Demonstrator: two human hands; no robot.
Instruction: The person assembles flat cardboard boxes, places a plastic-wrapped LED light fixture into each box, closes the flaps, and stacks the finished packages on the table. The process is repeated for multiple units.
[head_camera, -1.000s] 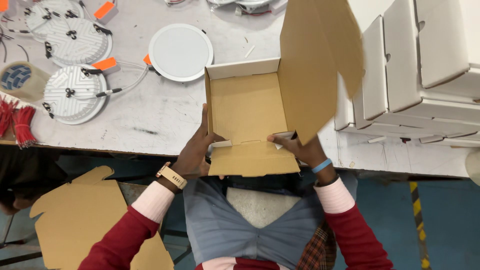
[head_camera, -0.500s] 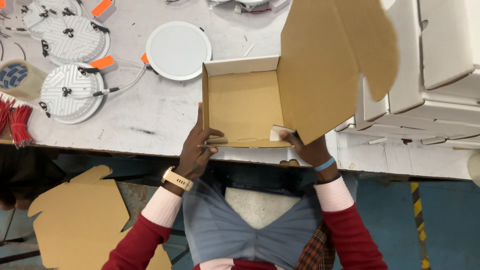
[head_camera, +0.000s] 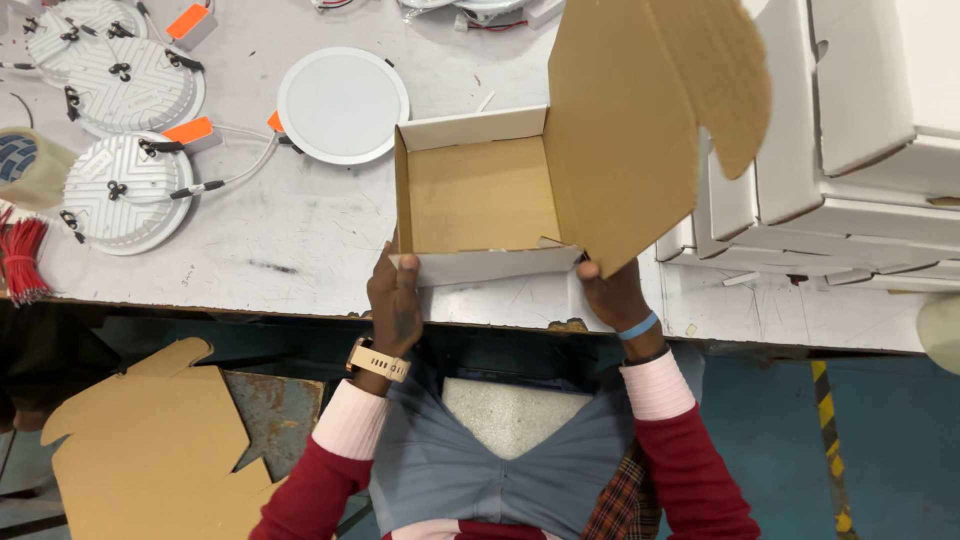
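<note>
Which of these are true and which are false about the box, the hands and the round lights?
1. Both hands touch the cardboard box. True: the left hand and right hand press its near wall.
2. The box is full of lights. False: it shows only bare cardboard inside.
3. The lid flap stands open. True.
4. The round white light sits inside the box. False: it lies on the table, beside the box.
5. Red wires lie at the table's left edge. True.

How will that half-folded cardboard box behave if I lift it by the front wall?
The cardboard box looks empty, so probably light. Its tall lid flap stands upright on the right, likely making it tip that way. The front wall is thin card pinched by both hands, so it may flex.
</note>
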